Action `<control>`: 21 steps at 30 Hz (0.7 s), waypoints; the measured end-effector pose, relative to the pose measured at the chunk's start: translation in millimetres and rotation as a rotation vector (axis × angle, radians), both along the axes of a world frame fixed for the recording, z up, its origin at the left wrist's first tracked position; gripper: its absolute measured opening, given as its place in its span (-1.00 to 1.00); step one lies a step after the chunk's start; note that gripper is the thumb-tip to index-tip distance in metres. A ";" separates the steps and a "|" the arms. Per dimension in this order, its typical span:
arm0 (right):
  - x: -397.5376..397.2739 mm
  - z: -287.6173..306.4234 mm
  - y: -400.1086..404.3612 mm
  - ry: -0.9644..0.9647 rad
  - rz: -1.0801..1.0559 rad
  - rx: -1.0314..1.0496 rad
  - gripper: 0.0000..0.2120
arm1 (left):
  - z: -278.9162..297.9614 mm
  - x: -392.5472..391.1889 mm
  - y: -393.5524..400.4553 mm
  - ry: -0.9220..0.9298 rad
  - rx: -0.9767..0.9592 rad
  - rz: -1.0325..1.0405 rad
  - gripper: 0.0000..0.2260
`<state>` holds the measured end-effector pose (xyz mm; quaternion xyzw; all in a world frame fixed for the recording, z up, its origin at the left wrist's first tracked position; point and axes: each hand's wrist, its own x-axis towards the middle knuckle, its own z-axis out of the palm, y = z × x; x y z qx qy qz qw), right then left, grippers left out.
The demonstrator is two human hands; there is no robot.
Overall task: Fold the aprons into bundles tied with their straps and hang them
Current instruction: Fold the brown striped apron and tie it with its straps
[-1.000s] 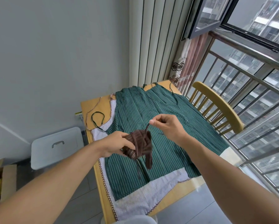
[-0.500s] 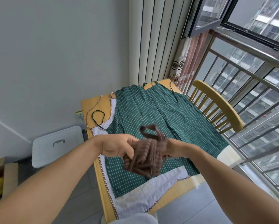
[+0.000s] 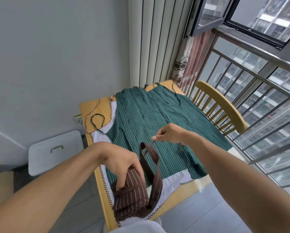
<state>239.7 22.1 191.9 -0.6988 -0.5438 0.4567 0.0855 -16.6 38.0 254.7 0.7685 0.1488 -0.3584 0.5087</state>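
Observation:
A folded brown striped apron bundle (image 3: pixel 131 200) hangs low in front of me, over the table's near edge. My left hand (image 3: pixel 124 163) grips its top. A wide brown strap (image 3: pixel 153 169) loops up from the bundle. My right hand (image 3: pixel 170 133) pinches a thin brown tie end above that loop. A green striped apron (image 3: pixel 149 118) lies spread flat on the wooden table (image 3: pixel 93 106). Under it lies a white apron (image 3: pixel 100 138) with patterned trim, showing at the left and near edges.
A yellow wooden chair (image 3: pixel 223 106) stands against the table's right side, with a metal railing (image 3: pixel 261 81) and open window behind it. A white lidded bin (image 3: pixel 55 152) sits on the floor at the left, cardboard boxes (image 3: pixel 1 187) beyond it. Curtains hang behind the table.
The brown bundle has dropped lower and nearer to me in my left hand. My right hand has come away from the bundle and pulled the thin tie up and to the right.

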 end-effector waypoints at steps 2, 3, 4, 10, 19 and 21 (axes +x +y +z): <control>-2.9 -3.7 -0.8 -0.043 0.052 -0.018 -0.61 | 9.0 5.4 -7.2 0.013 0.089 -0.106 -0.44; -5.4 -5.2 -0.7 -0.060 0.059 -0.010 -0.61 | 12.9 7.7 -10.7 0.028 0.143 -0.140 -0.44; -8.6 -6.3 -0.1 -0.059 0.048 0.009 -0.62 | 15.8 9.7 -14.0 0.054 0.203 -0.169 -0.44; -24.8 2.9 6.6 0.117 -0.165 0.331 -0.71 | 9.6 15.3 -13.1 0.205 0.510 -0.121 -0.47; -43.2 31.7 -12.7 0.153 -0.262 0.434 -0.68 | -38.5 -5.8 30.5 -0.019 0.054 1.030 -0.78; -50.4 34.3 -21.3 0.143 -0.248 0.424 -0.71 | -47.2 -3.0 31.7 -0.061 0.055 1.175 -0.79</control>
